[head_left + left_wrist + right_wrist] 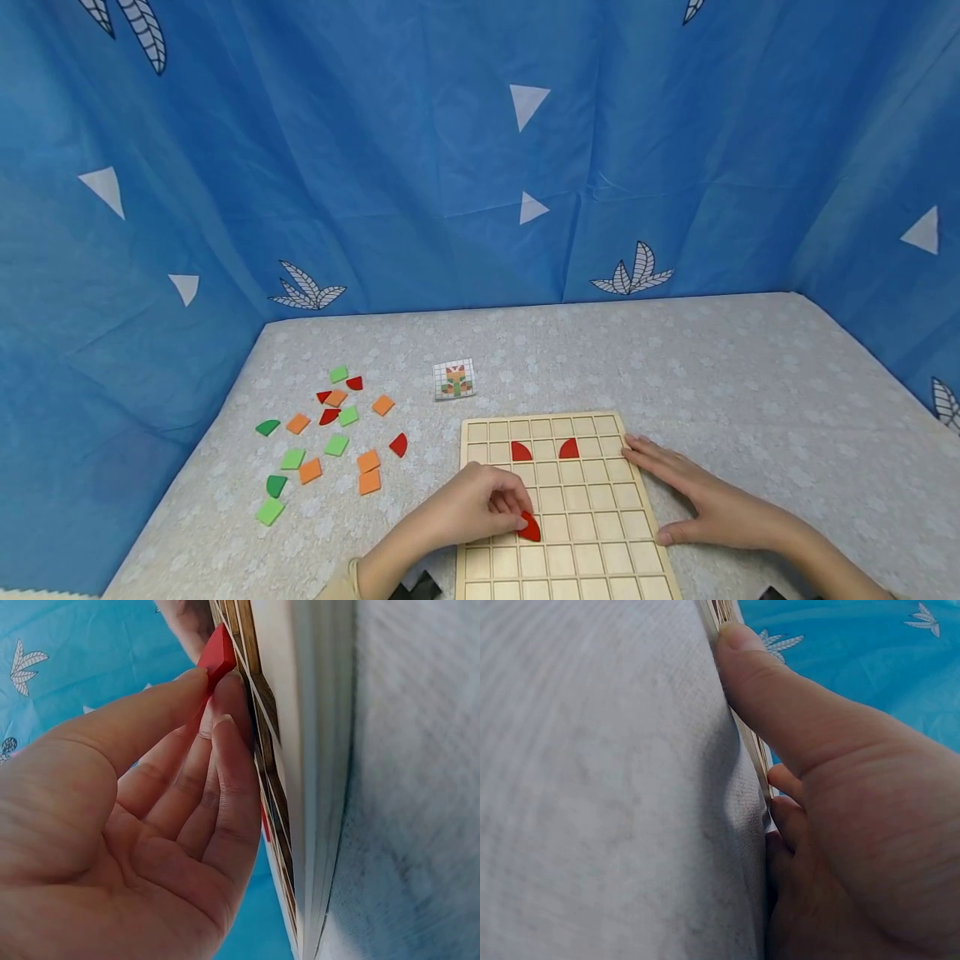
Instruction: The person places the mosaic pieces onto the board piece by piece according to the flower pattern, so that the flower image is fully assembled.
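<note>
A wooden grid board (pixel 600 562) lies at the front of the table, with a red quarter-circle tile (pixel 521 451) and another red quarter-circle tile (pixel 569 448) in its upper cells. Over the board's left part, my left hand (pixel 480 504) pinches a third red quarter-circle tile (pixel 529 527) between thumb and fingers. The left wrist view shows that red tile (pixel 217 656) at the fingertips, close against the board. My right hand (pixel 701 496) rests at the board's right edge, thumb and fingertips touching it. In the right wrist view the thumb (pixel 761 671) lies along that edge.
Left of the board, loose tiles are scattered: orange squares (pixel 369 482), light green squares (pixel 270 511), dark green quarter circles (pixel 276 486) and red quarter circles (pixel 399 445). A small pattern card (pixel 454 380) lies behind the board. A blue curtain (pixel 480 167) surrounds the table.
</note>
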The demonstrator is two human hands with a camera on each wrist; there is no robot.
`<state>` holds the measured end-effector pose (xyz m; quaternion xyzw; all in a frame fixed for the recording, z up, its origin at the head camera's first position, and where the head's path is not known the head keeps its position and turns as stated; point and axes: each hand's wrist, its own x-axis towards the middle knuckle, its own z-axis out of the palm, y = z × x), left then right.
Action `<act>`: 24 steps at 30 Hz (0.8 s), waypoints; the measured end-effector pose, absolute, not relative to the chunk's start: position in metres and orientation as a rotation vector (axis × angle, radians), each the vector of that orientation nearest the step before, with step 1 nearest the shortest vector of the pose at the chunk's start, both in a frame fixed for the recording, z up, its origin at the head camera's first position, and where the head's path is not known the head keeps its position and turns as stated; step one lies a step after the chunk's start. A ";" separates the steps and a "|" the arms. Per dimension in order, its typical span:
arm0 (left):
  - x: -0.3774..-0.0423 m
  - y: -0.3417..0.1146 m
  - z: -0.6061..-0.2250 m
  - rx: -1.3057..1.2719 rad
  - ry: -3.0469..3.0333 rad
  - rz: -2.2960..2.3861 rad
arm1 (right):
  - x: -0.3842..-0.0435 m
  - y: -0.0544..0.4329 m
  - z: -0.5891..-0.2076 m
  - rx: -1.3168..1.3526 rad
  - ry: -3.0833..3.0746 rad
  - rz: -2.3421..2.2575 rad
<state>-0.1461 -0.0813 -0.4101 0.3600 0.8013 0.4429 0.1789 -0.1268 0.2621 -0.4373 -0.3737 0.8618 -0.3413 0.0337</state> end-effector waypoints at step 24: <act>-0.145 -0.080 -0.405 1.281 2.421 0.976 | -0.127 0.262 -0.436 -1.133 2.631 -1.057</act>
